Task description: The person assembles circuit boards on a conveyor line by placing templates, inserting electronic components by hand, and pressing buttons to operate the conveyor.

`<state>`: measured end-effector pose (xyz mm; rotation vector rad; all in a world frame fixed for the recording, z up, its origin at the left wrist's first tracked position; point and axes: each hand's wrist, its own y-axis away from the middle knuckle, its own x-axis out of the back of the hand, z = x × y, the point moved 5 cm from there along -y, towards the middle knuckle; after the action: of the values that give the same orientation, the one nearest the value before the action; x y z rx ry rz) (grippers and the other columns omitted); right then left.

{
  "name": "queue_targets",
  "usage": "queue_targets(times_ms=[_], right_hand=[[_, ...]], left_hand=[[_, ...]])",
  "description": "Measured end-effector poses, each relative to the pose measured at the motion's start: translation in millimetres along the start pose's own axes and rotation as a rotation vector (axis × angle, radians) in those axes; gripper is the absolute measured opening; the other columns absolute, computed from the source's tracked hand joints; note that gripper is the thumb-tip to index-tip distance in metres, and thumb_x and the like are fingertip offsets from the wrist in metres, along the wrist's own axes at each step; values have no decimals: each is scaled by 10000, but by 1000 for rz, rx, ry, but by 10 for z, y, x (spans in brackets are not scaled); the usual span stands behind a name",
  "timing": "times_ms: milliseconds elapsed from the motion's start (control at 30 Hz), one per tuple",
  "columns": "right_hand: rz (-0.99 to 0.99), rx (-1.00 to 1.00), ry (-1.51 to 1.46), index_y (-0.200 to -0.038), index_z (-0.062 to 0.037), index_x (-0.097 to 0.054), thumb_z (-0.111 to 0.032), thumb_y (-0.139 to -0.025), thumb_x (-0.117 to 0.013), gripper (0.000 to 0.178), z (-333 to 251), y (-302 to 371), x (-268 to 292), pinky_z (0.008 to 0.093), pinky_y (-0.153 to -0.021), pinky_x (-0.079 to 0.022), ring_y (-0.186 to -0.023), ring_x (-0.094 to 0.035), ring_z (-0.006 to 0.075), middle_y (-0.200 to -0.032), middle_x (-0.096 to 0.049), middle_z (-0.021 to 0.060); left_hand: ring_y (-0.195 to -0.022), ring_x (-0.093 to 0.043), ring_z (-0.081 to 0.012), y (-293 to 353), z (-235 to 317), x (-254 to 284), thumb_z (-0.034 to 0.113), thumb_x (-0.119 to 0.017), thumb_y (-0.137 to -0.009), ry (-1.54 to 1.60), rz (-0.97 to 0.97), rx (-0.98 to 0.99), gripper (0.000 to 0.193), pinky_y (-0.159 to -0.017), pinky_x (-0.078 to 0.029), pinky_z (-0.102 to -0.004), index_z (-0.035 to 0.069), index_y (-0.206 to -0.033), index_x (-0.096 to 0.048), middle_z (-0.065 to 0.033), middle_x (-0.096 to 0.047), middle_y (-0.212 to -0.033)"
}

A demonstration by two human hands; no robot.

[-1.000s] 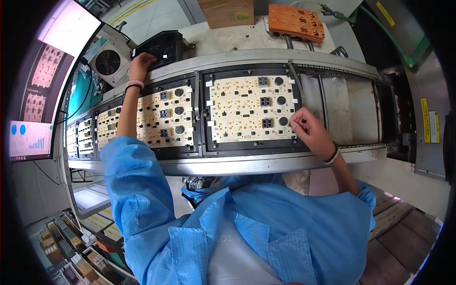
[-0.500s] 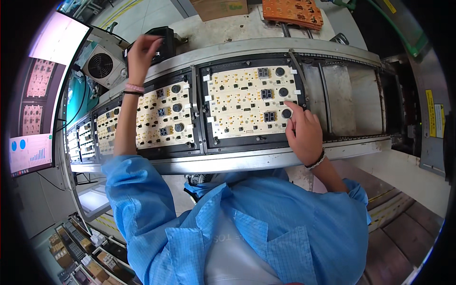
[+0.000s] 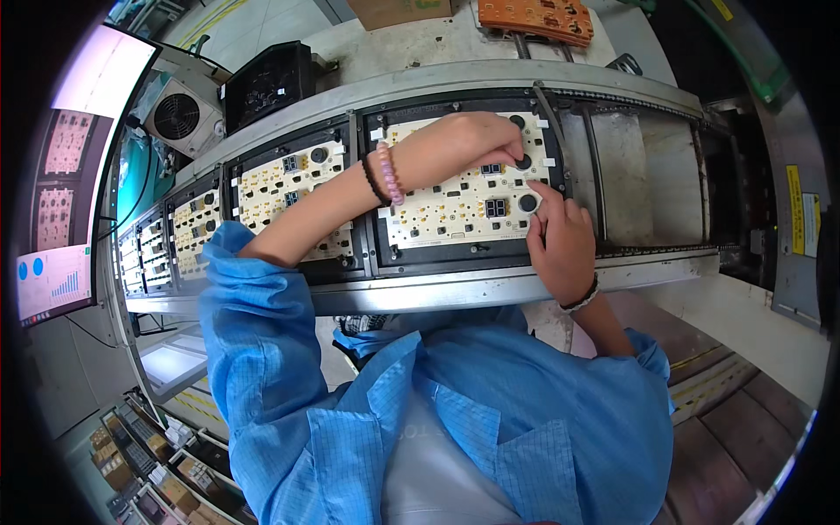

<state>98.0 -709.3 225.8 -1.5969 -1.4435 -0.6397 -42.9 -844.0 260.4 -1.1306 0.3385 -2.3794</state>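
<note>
My left hand [image 3: 468, 147] reaches across the cream circuit board [image 3: 429, 229] in the right-hand black frame. Its fingertips are pinched together at the board's right side, beside a round black component [image 3: 523, 162]; whatever they hold is too small to make out. Below it, my right hand [image 3: 564, 245] rests at the same board's right edge. The index finger is stretched out onto the edge near the lower round black component [image 3: 528, 203], the thumb apart from it and the other fingers loosely bent. My left hand and wrist hide much of the upper board.
More framed boards [image 3: 262, 188] line the metal conveyor rail [image 3: 420, 293] to the left. A black bin [image 3: 267, 87] of small parts stands behind it, near a white fan unit [image 3: 178, 116]. Orange boards [image 3: 535, 19] are stacked at the back; a monitor [image 3: 74, 175] stands far left.
My left hand has moved from the black bin rightward and nearer, down onto the right-hand board. My right hand has stayed at the board's edge.
</note>
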Motion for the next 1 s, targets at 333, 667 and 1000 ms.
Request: queue_targets(times_ms=[333, 667, 1000], right_hand=[[-57, 96, -55, -1367, -54, -481, 8, -896, -552, 481, 38, -35, 75, 382, -744, -418, -727, -488, 268, -858, -526, 103], [9, -182, -834, -1385, -6, -366, -28, -1048, -370, 338, 418, -190, 477, 325, -965, -505, -1079, -617, 189, -1210, -599, 167], [-2, -110, -564, -1065, -3, -698, -22, -959, -618, 134, 446, -514, 603, 223, -801, -499, -937, -621, 115, -1132, -625, 49]], left_hand=[[-909, -625, -276, -154, -28, -214, 196, -628, -909, -108, -104, -188, 142, -792, -525, -372, 61, -953, -634, -78, -616, -921], [-950, -571, -161, -150, 36, -369, 130, -636, -783, -609, -122, -517, 175, -772, -510, -292, 124, -958, -627, 9, -561, -996], [-973, -565, -151, -141, 72, -371, 136, -628, -788, -693, -158, -535, 216, -797, -491, -278, 124, -1004, -641, 17, -566, -997]])
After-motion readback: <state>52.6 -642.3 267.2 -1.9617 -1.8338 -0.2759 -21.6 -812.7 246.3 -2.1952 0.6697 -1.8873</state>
